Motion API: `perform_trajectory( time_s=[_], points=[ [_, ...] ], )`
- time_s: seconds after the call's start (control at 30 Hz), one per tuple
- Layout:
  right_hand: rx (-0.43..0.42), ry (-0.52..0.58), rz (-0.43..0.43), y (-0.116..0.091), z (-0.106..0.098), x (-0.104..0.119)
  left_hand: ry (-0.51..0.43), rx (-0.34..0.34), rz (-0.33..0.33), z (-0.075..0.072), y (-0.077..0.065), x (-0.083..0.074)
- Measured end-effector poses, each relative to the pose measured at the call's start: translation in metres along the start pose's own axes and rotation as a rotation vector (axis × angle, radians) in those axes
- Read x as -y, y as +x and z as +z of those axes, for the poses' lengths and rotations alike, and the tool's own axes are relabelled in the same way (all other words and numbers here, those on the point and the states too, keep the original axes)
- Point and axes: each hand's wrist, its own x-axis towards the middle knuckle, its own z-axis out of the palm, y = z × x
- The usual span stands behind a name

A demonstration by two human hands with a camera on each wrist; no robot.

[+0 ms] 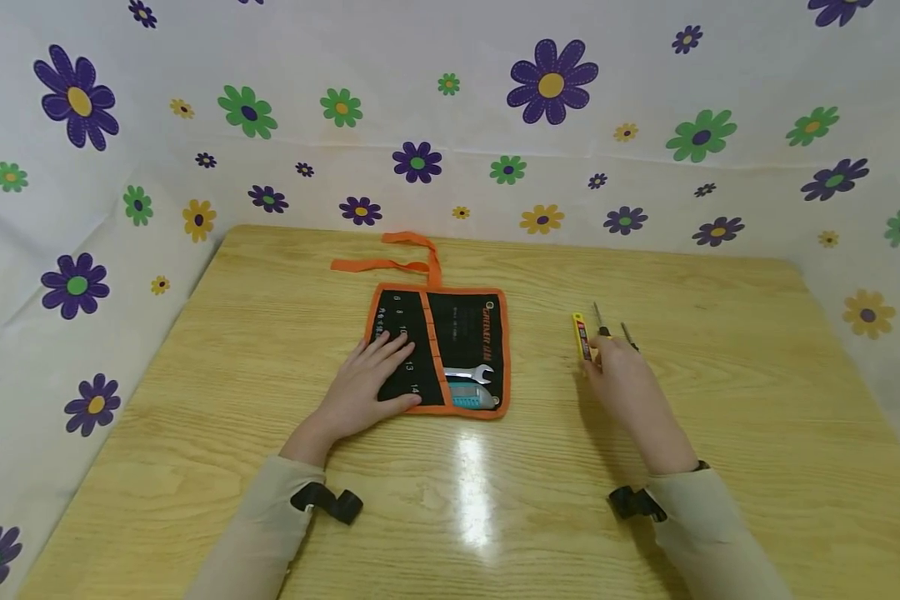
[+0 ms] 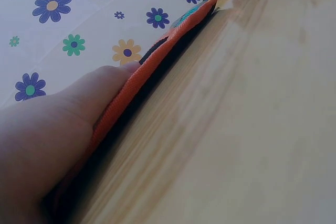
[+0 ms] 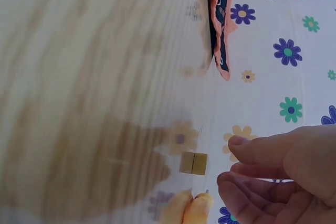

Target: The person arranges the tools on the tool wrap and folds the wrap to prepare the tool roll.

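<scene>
As left hand (image 1: 362, 385) touches pouch (image 1: 461, 337) | yellow box (image 1: 582, 335): long axis points forward

Pale wooden table (image 1: 540, 500), white backdrop (image 1: 465, 117) (purple, green, yellow flowers)

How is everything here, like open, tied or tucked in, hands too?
Pouch, unrolled flat
Orange strap, untied
Wrench, in pouch, end showing
Turquoise tool, partly in pouch
Yellow box, lying down
Metal-shafted tools, partly hidden
Left hand, spread on pouch
Right hand, seemingly holding nothing
</scene>
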Motion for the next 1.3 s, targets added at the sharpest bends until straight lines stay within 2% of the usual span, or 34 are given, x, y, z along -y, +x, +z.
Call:
perform_trajectory(
  time_s=[0.3,0.47,0.7,1.07,1.3],
  points=[
    [0.084,0.016,0.078,0.008,0.0,0.001,-0.017,-0.007,-0.001,0.001,-0.001,-0.001],
    [0.103,0.001,0.064,0.011,0.002,-0.001,-0.019,-0.001,-0.006,0.0,0.0,-0.002],
    [0.149,0.001,0.102,0.015,0.004,-0.001,-0.024,-0.004,-0.004,0.0,0.0,-0.001],
    [0.12,0.01,0.036,0.014,0.005,0.0,-0.02,-0.008,0.006,0.0,0.001,0.0],
    [0.093,0.025,0.037,0.014,0.004,0.003,-0.021,-0.009,0.003,-0.001,0.002,-0.001]
  ],
)
